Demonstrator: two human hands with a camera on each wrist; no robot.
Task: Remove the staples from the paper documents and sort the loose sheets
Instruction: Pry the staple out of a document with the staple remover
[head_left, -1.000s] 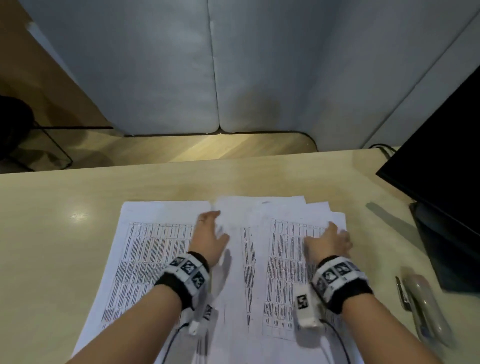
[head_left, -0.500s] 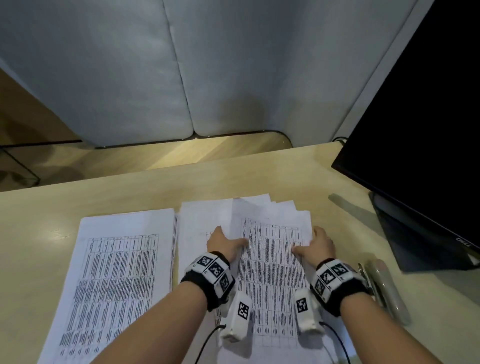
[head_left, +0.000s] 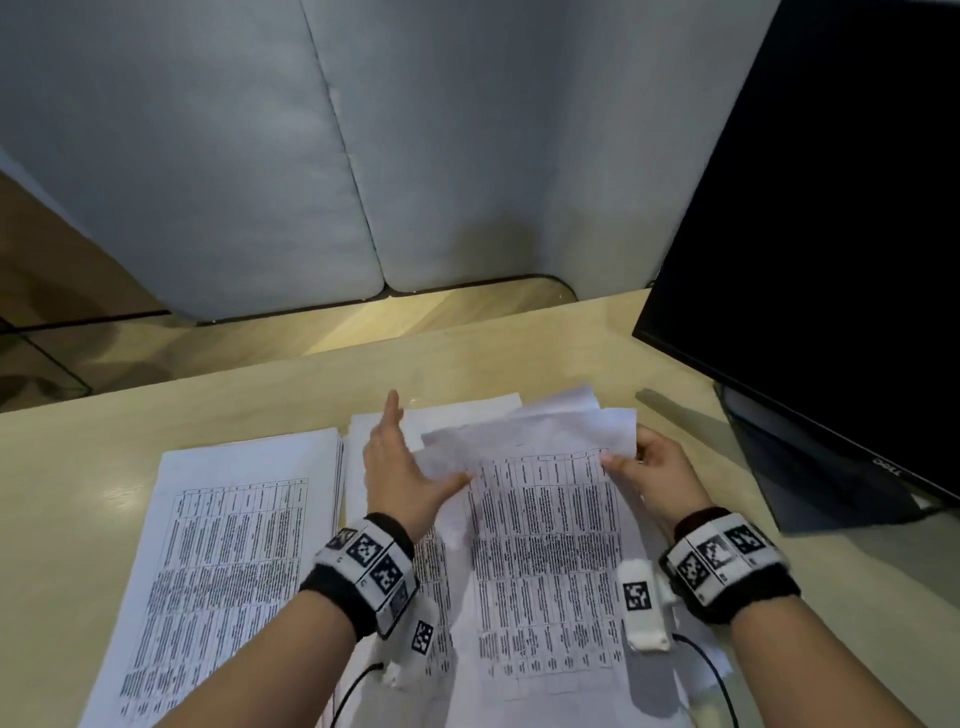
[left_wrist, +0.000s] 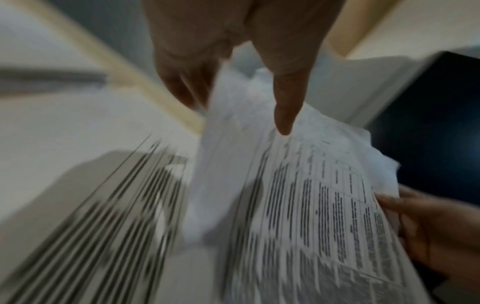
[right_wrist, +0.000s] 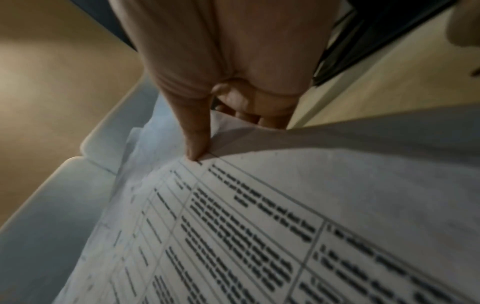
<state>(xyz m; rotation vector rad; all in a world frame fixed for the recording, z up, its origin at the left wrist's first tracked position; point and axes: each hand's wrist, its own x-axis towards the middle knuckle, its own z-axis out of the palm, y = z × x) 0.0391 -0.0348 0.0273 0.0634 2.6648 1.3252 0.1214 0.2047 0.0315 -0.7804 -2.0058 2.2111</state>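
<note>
Both hands lifting the top printed sheet off the loose pile next to the monitor.

Right hand pinches the sheet's far corner nearest the monitor, thumb on top w/ fingers curled under; left hand takes the opposite edge, thumb on the print and fingers straight behind, likely to keep the page flat while it peels off. Left wrist view is blurred but shows paper btwn thumb and fingers. A squared stack lies flat on the side of the pile away from the monitor, prob. the sorted sheets. Staples: can't tell, too small. Surface is a pale wood-tone desk; beyond the monitor's near edge stand grey padded partition panels.
</note>
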